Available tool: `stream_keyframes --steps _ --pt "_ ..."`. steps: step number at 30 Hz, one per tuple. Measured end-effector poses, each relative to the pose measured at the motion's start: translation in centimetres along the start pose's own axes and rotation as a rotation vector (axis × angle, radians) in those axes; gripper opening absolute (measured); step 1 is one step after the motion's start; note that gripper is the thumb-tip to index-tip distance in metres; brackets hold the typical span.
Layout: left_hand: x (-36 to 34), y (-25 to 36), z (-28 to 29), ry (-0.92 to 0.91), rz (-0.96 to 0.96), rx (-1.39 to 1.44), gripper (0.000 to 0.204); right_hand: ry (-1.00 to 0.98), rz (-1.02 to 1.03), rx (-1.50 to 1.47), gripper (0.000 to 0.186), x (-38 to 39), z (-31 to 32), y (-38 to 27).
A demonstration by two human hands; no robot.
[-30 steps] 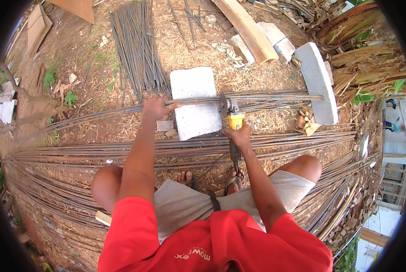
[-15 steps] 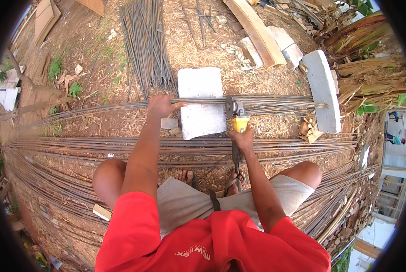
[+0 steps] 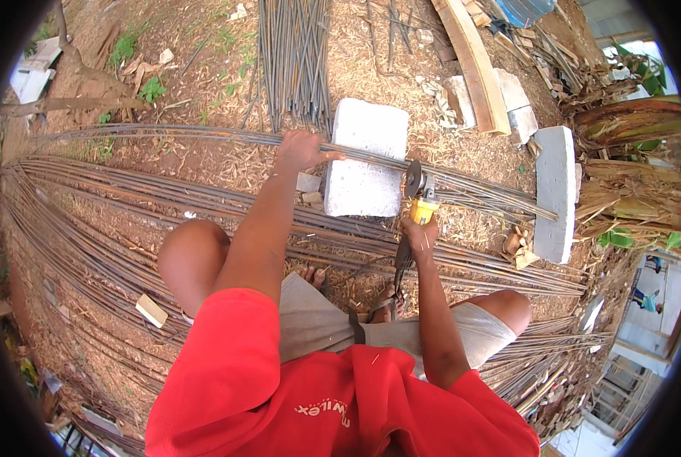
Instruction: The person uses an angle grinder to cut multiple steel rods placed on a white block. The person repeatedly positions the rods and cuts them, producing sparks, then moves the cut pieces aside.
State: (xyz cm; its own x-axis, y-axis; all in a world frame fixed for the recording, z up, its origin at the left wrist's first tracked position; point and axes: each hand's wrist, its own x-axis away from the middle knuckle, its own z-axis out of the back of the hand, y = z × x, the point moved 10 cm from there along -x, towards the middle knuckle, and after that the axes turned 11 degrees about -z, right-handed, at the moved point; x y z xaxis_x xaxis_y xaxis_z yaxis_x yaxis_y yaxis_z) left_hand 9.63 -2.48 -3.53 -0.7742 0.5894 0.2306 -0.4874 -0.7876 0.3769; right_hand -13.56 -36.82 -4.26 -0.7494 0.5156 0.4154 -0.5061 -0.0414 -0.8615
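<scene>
My left hand (image 3: 302, 150) is wrapped round a bundle of long steel rods (image 3: 374, 158), just left of a white block (image 3: 365, 192) that the rods lie across. In my right hand (image 3: 419, 231) is a yellow and black angle grinder (image 3: 424, 212), gripped by its body. Its dark cutting disc (image 3: 414, 178) stands on edge at the rods, by the block's right side. Whether the disc touches them or spins, I cannot tell. The right stretch of the rods rests on a grey slab (image 3: 555, 194).
More long rods (image 3: 226, 199) run across the ground between my sandalled feet (image 3: 388, 303) and the block. A pile of cut rods (image 3: 295, 65) lies beyond it. Timber planks (image 3: 473, 68) and broken blocks (image 3: 517, 107) lie far right, near banana stems (image 3: 629, 126). A small pale block (image 3: 151, 311) sits left.
The whole view has turned and shifted, so the block and rods appear further right and slanted. Both hands keep their grips, and the grinder remains at the rods beside the block.
</scene>
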Motion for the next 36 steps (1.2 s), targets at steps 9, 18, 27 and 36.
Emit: stream_keyframes --steps 9,18,27,36 --pt "0.3 0.3 0.5 -0.049 -0.014 0.004 0.115 -0.064 -0.082 -0.105 0.033 0.5 -0.2 0.7" --pt "0.0 0.1 0.3 -0.038 -0.010 0.004 0.116 0.029 0.019 0.061 0.037 0.1 0.1 -0.4" --pt "0.1 -0.1 0.2 0.023 -0.006 0.016 0.117 0.011 -0.074 0.009 0.033 -1.0 0.2 1.5" --pt "-0.1 -0.2 -0.3 -0.076 0.001 0.012 0.117 -0.046 -0.083 -0.037 0.026 -0.3 0.0 0.8"
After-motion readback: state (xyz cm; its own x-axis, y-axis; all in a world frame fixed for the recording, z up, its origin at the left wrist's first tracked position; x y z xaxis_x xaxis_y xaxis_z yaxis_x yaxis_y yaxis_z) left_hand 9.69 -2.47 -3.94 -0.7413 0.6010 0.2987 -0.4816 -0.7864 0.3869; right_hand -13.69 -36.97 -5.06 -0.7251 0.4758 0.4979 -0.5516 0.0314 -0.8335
